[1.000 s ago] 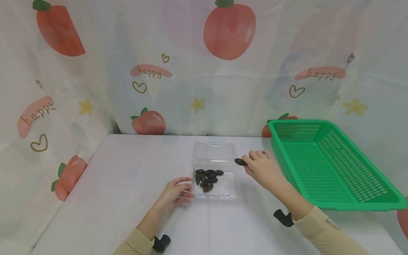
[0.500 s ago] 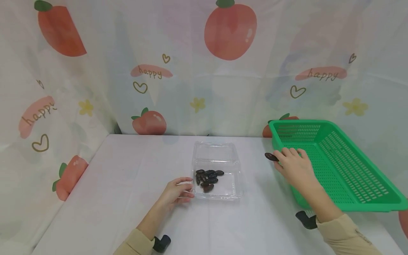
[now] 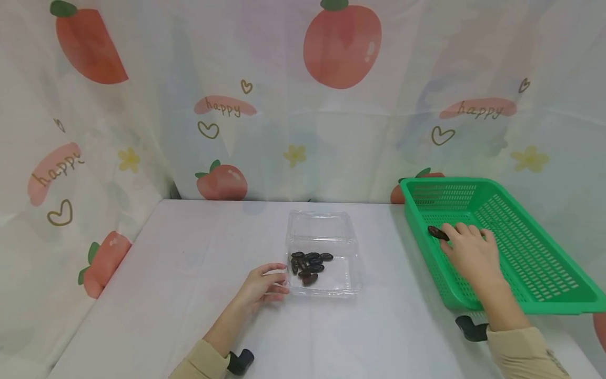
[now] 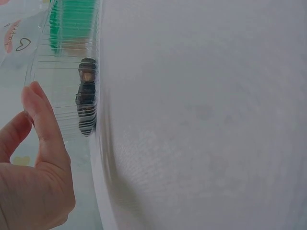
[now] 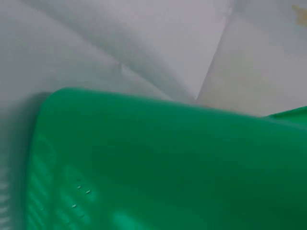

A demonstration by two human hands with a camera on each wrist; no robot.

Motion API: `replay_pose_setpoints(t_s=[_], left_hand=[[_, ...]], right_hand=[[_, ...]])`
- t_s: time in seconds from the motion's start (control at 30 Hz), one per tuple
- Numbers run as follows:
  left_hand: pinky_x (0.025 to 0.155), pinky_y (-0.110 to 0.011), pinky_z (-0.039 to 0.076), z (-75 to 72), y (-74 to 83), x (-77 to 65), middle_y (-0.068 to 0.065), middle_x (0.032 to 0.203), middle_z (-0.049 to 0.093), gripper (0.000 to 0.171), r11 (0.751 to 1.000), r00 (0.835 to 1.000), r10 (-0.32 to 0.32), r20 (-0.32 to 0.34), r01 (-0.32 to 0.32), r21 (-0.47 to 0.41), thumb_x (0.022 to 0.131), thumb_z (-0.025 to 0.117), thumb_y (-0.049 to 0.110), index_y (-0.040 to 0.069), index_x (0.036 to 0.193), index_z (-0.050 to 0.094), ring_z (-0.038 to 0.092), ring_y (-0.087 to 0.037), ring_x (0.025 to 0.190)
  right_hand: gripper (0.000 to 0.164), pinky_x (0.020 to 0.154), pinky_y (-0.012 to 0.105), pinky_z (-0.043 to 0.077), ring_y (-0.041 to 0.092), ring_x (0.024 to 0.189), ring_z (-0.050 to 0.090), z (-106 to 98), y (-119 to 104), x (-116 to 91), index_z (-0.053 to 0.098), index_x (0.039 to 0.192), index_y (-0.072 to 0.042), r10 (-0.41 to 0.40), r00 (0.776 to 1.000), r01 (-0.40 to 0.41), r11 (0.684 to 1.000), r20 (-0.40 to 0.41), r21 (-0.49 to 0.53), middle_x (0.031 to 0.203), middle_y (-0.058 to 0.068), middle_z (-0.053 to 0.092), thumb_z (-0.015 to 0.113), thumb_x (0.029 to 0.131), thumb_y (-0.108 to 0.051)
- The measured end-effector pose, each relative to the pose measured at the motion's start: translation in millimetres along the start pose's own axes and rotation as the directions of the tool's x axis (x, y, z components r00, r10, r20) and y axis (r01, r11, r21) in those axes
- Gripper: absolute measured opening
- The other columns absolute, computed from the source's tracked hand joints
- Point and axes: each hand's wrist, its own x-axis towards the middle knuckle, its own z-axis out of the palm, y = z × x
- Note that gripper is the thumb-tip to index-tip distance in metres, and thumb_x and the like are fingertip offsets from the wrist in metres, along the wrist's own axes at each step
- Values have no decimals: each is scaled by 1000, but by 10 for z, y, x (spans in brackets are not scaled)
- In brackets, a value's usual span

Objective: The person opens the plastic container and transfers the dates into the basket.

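Observation:
Over the near left part of the green basket (image 3: 445,287), my right hand (image 3: 473,258) pinches a dark brown date (image 3: 437,232) by one end. That hand is hidden in the right wrist view, where the basket wall (image 5: 168,153) fills the lower part. A clear plastic clamshell box (image 3: 338,273) lies with its lid laid back at the middle of the table. Several dates (image 3: 307,263) are bunched in its left half. My left hand (image 3: 262,284) touches the box's left side with relaxed fingers. In the left wrist view, its fingertip (image 4: 34,91) is right at the clear rim.
A white cloth covers the table (image 3: 189,252), with the basket standing at its right edge. A printed fabric backdrop (image 3: 284,121) rises behind and at the left. Black wrist cameras (image 3: 240,362) are strapped at both cuffs.
My right hand has carried the date rightward from beside the clear box to over the green basket. The left hand and the box have stayed in place.

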Motion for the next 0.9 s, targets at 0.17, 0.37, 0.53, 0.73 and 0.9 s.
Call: replay_pose_setpoints(t_s=[0.17,0.37,0.53,0.73,0.9], left_hand=[[57,-25,55,-7,-2,8,-6,82,61,38,1000,1000,5,4,-5,2,87,60,14,3,123,52,66,-15,65],[58,-26,55,-13,-6,1,-7,83,61,39,1000,1000,2,0,-2,5,87,60,14,3,123,52,66,-15,65],[57,-25,55,-13,-9,-4,-7,82,60,39,1000,1000,3,3,-3,6,87,60,14,3,124,51,65,-14,65],[56,-25,55,-6,3,-16,-7,83,60,39,1000,1000,9,7,-9,3,87,59,13,2,124,51,65,-14,65],[56,-25,55,-10,-5,-15,-7,83,60,39,1000,1000,8,11,-8,-5,87,59,13,2,123,51,65,-15,65]], right_hand=[[31,81,58,33,35,84,48,29,87,-38,51,111,-6,28,997,-27,1000,67,-15,98,20,53,62,83,-14],[36,79,57,33,36,86,48,100,171,-75,50,116,-5,38,989,-34,999,141,-33,99,22,52,62,84,-15],[37,75,54,35,36,86,50,132,223,-94,51,117,-3,28,980,-16,998,196,-61,98,21,54,63,84,-16],[37,70,50,35,37,84,49,150,260,-112,50,117,-1,27,957,-4,997,288,-77,93,20,52,61,86,-17],[36,68,49,36,38,83,50,200,280,-125,48,117,-2,9,950,20,996,311,-90,91,21,52,60,87,-18]])
